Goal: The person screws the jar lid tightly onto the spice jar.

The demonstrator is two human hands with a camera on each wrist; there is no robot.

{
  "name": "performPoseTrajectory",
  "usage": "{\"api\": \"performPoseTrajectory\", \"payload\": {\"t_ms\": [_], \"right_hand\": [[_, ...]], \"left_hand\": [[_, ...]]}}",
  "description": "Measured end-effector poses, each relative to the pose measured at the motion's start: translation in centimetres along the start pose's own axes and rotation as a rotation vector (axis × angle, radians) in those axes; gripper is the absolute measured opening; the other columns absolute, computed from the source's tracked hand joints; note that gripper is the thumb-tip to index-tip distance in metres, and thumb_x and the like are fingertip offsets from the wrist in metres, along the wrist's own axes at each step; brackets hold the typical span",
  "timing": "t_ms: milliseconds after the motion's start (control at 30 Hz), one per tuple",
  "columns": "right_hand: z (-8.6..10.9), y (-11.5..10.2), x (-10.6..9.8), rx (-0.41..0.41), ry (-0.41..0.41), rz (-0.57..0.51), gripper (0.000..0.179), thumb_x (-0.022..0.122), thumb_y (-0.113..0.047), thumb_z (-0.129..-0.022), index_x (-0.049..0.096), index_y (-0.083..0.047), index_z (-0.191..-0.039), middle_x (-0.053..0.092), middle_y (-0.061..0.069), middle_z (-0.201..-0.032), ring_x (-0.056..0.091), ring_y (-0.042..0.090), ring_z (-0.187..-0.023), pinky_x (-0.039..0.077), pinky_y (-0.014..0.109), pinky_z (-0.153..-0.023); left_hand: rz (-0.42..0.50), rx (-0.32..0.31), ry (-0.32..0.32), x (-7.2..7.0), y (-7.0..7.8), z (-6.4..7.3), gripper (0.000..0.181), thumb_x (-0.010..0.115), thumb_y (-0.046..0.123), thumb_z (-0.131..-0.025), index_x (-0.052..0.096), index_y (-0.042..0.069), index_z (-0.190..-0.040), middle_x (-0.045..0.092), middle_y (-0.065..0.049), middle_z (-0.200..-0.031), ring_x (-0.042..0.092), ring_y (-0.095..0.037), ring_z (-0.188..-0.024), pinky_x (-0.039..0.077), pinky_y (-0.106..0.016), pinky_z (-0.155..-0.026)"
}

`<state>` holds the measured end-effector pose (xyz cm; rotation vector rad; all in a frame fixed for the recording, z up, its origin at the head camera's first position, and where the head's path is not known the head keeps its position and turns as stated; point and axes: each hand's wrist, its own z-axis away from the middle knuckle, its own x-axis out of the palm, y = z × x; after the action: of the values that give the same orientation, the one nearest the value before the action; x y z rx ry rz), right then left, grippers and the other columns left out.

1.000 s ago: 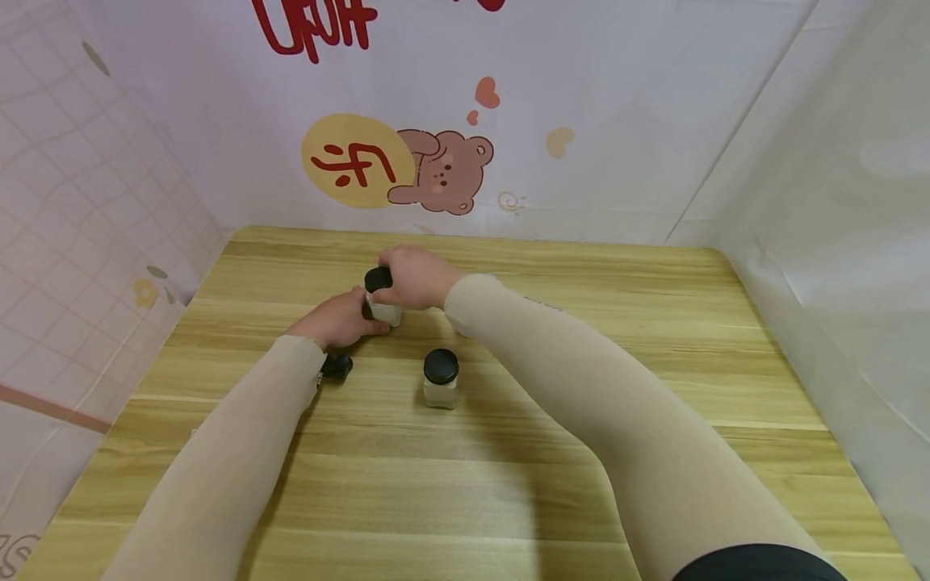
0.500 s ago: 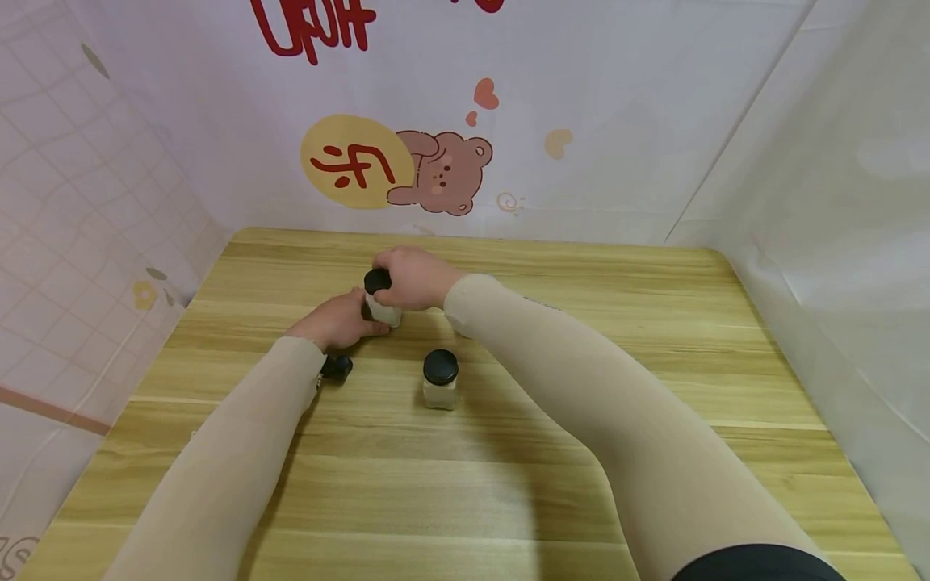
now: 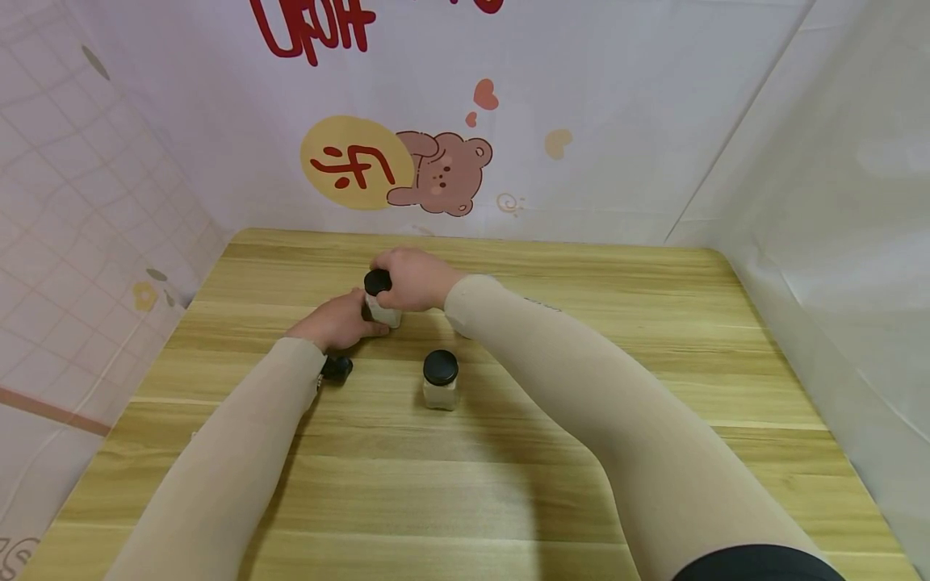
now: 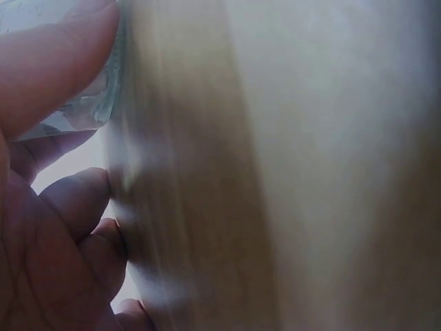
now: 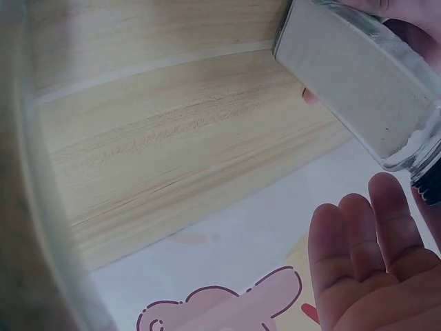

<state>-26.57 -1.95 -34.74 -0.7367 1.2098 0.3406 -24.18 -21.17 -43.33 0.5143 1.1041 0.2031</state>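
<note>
Near the far left of the table, both hands are on one glass jar (image 3: pixel 387 313) of pale powder with a black lid (image 3: pixel 377 282). My left hand (image 3: pixel 336 320) grips its lower body, the thumb across the glass (image 4: pixel 83 110) in the left wrist view. My right hand (image 3: pixel 417 279) holds the black lid from the right and partly hides it. In the right wrist view the powder-filled jar (image 5: pixel 358 83) slants across the upper right, and several fingers (image 5: pixel 331 248) of the right hand extend below it. A second black-lidded jar (image 3: pixel 440 381) stands upright nearer me.
The wood-grain table (image 3: pixel 407 500) meets a white backdrop (image 3: pixel 617 177) with a printed bear (image 3: pixel 450 173) behind the hands. Pale sheets also hang at both sides. A small black device (image 3: pixel 337 369) sits at the left wrist, close over the table.
The right hand's fingers have shifted slightly left around the lid. The left hand, its jar and the second jar stay in place.
</note>
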Motion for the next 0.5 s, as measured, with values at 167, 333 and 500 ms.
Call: {"api": "performPoseTrajectory", "payload": {"t_ms": [167,333,500], "right_hand": [[0.05,-0.11,0.05,0.019,0.008,0.007,0.041,0.067,-0.041,-0.103,0.063,-0.010,-0.131,0.066,0.004,-0.120,0.061,0.018,-0.102,0.052,0.027,-0.087],[0.05,-0.08,0.12,0.032,0.013,0.010,0.050,0.069,-0.046,-0.101,0.061,-0.009,-0.134,0.067,0.005,-0.124,0.063,0.018,-0.106,0.053,0.026,-0.089],[-0.02,-0.04,0.09,0.008,-0.001,0.019,0.064,0.068,-0.040,-0.101,0.050,-0.010,-0.155,0.060,0.007,-0.148,0.060,0.019,-0.126,0.050,0.031,-0.110]], "left_hand": [[0.007,-0.008,-0.001,-0.05,0.03,0.12,0.076,0.072,0.047,-0.100,0.039,0.008,-0.155,0.047,-0.022,-0.160,0.047,-0.044,-0.146,0.039,-0.062,-0.119],[0.010,-0.015,-0.005,-0.06,0.06,0.12,0.078,0.072,0.047,-0.099,0.038,0.007,-0.156,0.046,-0.022,-0.161,0.046,-0.044,-0.147,0.039,-0.063,-0.119],[0.003,-0.007,-0.004,-0.01,0.02,0.04,0.083,0.071,0.046,-0.100,0.032,0.008,-0.161,0.043,-0.022,-0.164,0.044,-0.044,-0.150,0.037,-0.064,-0.120]]}}
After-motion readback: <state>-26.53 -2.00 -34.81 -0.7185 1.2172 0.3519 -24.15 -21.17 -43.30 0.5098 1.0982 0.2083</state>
